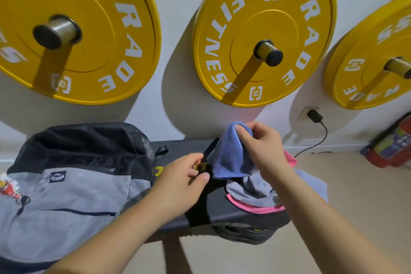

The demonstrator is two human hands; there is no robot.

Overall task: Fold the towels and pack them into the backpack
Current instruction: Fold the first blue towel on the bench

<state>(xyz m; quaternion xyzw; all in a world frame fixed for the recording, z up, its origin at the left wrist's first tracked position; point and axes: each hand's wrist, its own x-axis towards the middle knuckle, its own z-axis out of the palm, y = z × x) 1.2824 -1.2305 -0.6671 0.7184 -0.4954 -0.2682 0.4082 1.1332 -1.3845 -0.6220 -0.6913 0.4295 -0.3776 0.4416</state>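
Head view: backpack [66, 196] cut off left; right hand [260, 147] pinches blue towel [231, 155].

On the middle yellow weight plate [264, 33] we read "RADE FITNESS" in white, with a boxed "15" at top and bottom. The left plate [73, 29] shows "RADE" and a "15" box. The right plate [375, 60] shows "RADE". The backpack [66, 184] badge is unreadable.
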